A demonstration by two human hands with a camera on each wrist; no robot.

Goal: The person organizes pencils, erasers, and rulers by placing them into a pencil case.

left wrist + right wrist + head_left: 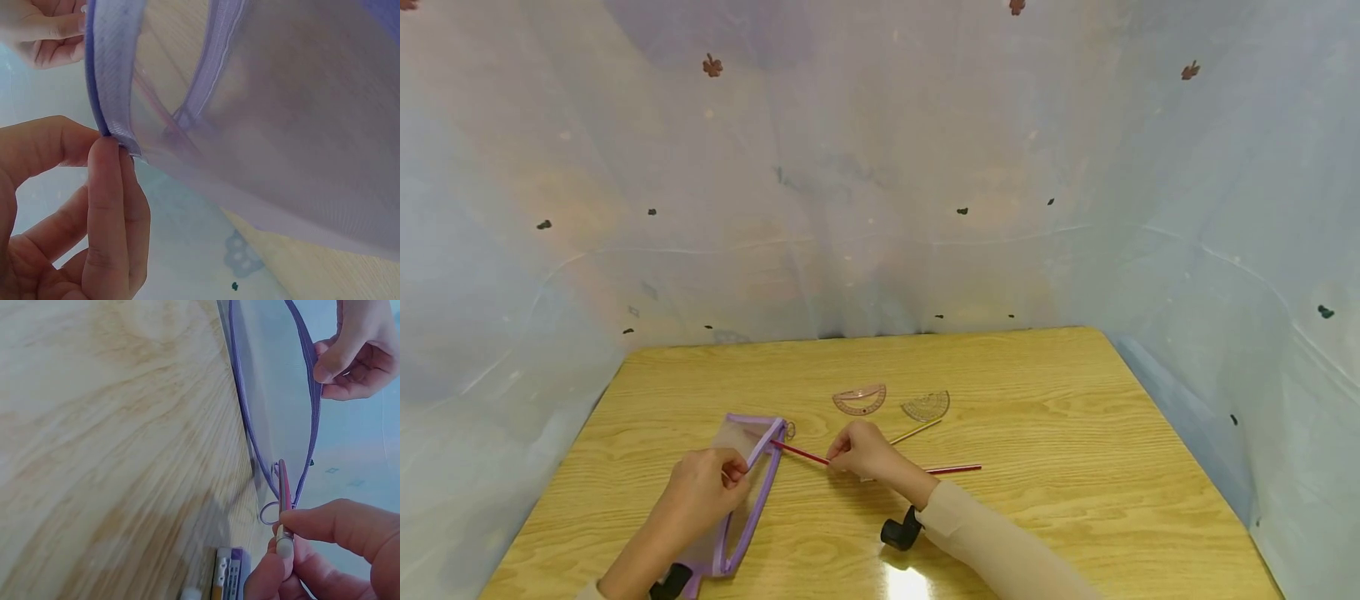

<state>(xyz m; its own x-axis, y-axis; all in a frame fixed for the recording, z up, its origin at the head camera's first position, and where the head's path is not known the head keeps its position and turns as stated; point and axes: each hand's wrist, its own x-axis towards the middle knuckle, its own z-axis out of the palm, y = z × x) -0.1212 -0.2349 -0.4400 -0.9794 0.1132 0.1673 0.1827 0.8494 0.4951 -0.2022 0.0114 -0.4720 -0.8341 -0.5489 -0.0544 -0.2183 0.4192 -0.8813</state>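
My left hand (707, 483) pinches one zipped edge of a see-through pouch with purple trim (752, 521), and the mouth gapes. In the left wrist view, thumb and fingertips meet on the pouch's edge (115, 75). A red pencil (801, 452) is held by its eraser end in my right hand (865, 454). Its far end slants in through the pouch's opening and shows through the mesh in the left wrist view. The white eraser (285, 548) points back toward the right wrist camera. At the pouch's far corner hangs a ring (790, 430).
A yellow pencil (917, 431) and another red pencil (955, 469) lie on the wooden table (1037, 400), partly covered by my right hand and wrist. Beyond them are a pink protractor (860, 409) and a clear one (927, 406). A patterned curtain (865, 167) surrounds the table.
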